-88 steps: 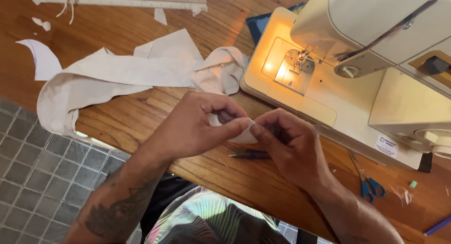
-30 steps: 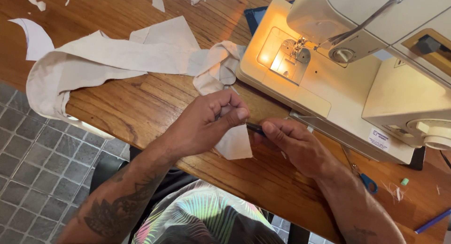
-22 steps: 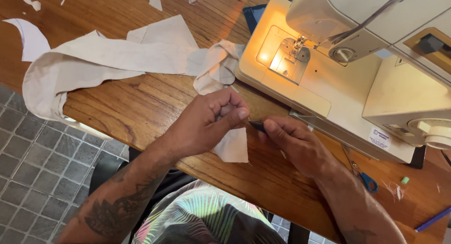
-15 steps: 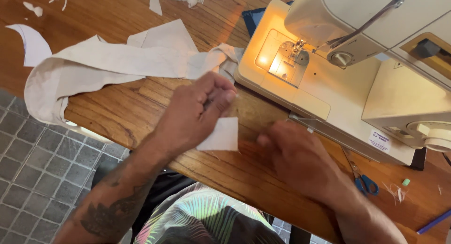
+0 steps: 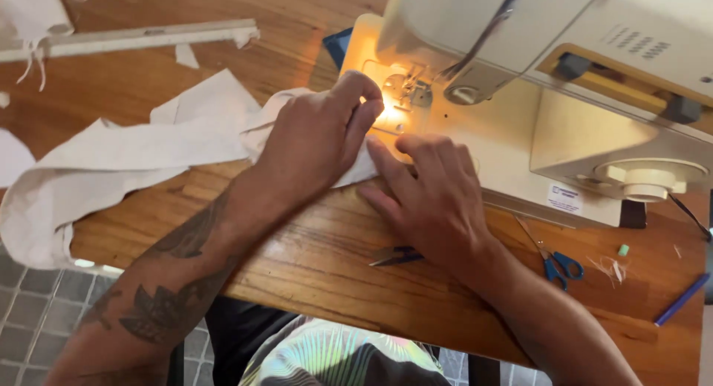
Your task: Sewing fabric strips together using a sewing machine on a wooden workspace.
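Observation:
My left hand lies flat on a strip of off-white cloth, its fingertips pressing the cloth's end onto the bed of a cream sewing machine right by the lit needle area. My right hand rests beside it, fingers spread, holding down the near edge of the same cloth at the machine's front. The cloth trails away to the left and hangs over the table's edge. Most of the cloth's end is hidden under my hands.
A wooden table bears everything. Small thread snips lie just near my right wrist. Blue-handled scissors and a blue pen lie at the right. A long white ruler and cloth scraps sit at the back left. Grey tiled floor shows below.
Both hands have moved up from the table's front to the machine's bed, carrying the cloth's end under the needle area. The snips now lie alone on the table.

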